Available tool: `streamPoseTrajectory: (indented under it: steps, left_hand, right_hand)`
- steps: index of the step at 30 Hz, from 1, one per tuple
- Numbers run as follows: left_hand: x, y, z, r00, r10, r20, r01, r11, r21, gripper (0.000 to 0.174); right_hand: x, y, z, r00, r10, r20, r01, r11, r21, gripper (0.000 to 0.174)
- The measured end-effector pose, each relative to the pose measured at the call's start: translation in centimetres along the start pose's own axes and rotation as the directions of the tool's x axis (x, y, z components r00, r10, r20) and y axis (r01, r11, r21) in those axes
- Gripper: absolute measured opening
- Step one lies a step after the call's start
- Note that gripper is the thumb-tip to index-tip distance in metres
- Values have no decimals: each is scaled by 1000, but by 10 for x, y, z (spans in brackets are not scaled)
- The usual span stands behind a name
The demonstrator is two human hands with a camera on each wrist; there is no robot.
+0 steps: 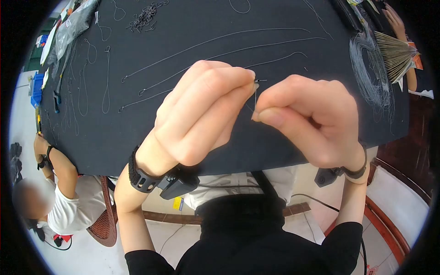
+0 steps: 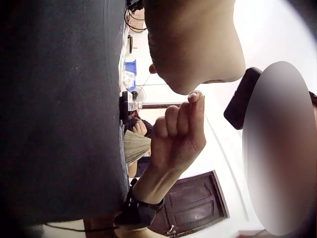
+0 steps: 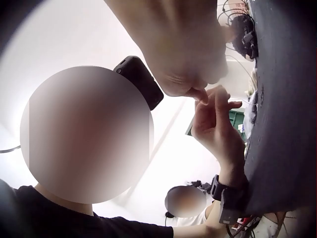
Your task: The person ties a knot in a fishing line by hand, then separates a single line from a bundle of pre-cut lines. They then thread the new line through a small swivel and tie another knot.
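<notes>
Over the near part of the dark table, my left hand (image 1: 197, 110) pinches a small dark metal piece (image 1: 261, 81) between thumb and fingertips. From it a thin line (image 1: 255, 97) runs down to my right hand (image 1: 316, 117), whose thumb and forefinger pinch it. Both sets of fingertips are close together. In the left wrist view the right hand (image 2: 178, 126) shows its other fingers curled; the right wrist view has the left hand (image 3: 218, 124) at the fingertips of the right. Behind them lie wire lines (image 1: 220, 34) with small loops at their left ends.
A heap of small dark metal pieces (image 1: 144, 18) lies at the back of the table (image 1: 275, 146). Looped lines (image 1: 107, 82) spread to the left. On the right are a coil of line (image 1: 369, 68) and fanned strips (image 1: 396, 52). Another person (image 1: 68, 201) sits at left.
</notes>
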State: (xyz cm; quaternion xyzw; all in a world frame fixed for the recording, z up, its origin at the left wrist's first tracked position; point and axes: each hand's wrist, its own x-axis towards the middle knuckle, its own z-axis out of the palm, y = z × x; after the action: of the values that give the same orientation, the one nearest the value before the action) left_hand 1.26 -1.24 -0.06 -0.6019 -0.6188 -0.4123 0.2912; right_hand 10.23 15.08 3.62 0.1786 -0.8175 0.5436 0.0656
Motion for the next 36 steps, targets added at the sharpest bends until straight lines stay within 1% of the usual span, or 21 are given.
streamPoseTrajectory:
  steps: [3, 6, 7, 8, 9, 11, 14, 15, 17, 18, 20, 21, 23, 24, 26, 27, 29, 30, 32, 36]
  left_hand:
    - [1, 1, -1, 1000, -4, 11, 4, 1000, -4, 28]
    - [3, 4, -3, 998, -56, 27, 56, 998, -26, 25]
    - [4, 5, -4, 995, -88, 43, 89, 995, -34, 23]
    - [6, 7, -6, 991, -119, 59, 122, 992, -41, 21]
    - [7, 9, -9, 983, -159, 86, 164, 986, -44, 17]
    - [7, 11, -12, 964, -236, 125, 245, 967, -64, 13]
    - [1, 9, -14, 928, -336, 163, 356, 927, -115, 10]
    - [0, 8, -14, 917, -365, 160, 386, 913, -133, 10]
    - [-1, 8, -13, 892, -424, 156, 447, 879, -168, 10]
    - [-1, 7, -13, 889, -426, 167, 451, 877, -167, 8]
    - [1, 4, -15, 912, -372, 173, 397, 906, -145, 8]
    - [2, 3, -16, 922, -344, 176, 369, 920, -134, 8]
    - [0, 6, -14, 893, -416, 172, 445, 876, -187, 8]
    - [-1, 7, -13, 876, -451, 172, 480, 851, -214, 7]
    - [0, 7, -13, 877, -447, 177, 478, 851, -217, 7]
    - [0, 7, -13, 878, -445, 179, 476, 852, -220, 7]
    - [1, 7, -13, 877, -445, 182, 478, 851, -218, 8]
    - [1, 8, -13, 876, -446, 184, 478, 851, -217, 8]
    - [2, 7, -13, 879, -438, 187, 472, 855, -214, 8]
    - [2, 9, -13, 878, -441, 186, 473, 857, -203, 8]
  right_hand:
    - [1, 1, 0, 1000, -18, 17, 19, 1000, -7, 4]
    - [1, -3, -4, 1000, 26, 11, -26, 1000, -15, 4]
    - [1, -3, -7, 999, 44, -20, -43, 999, 21, 5]
    - [1, 1, -7, 995, 54, -83, -43, 991, 126, 8]
    - [1, 4, -10, 990, 86, -111, -64, 979, 191, 10]
    - [1, 12, -17, 976, 188, -107, -143, 932, 333, 16]
    - [-3, 21, -14, 962, 249, -110, -175, 874, 453, 21]
    - [-1, 23, -9, 967, 205, -152, -119, 889, 442, 21]
    - [4, 22, -4, 986, 97, -134, -27, 895, 446, 23]
    - [9, 17, -6, 997, 31, -76, 7, 886, 463, 23]
    - [9, 16, -6, 1000, -12, -12, 17, 850, 527, 23]
    - [7, 19, -5, 1000, 11, -4, -7, 822, 569, 23]
    - [6, 19, -4, 1000, 22, 8, -22, 812, 584, 23]
    - [9, 15, -4, 1000, 9, 9, -13, 831, 557, 23]
    - [12, 7, -6, 997, 73, 9, -67, 844, 533, 23]
    - [13, 2, -7, 989, 149, 8, -130, 834, 536, 23]
    - [10, 6, -5, 981, 189, -47, -128, 808, 575, 22]
    - [4, 18, 0, 982, 156, -104, -62, 793, 606, 22]
    - [1, 24, 3, 979, 124, -162, 5, 778, 628, 22]
    - [2, 22, 1, 973, 121, -198, 27, 787, 617, 21]
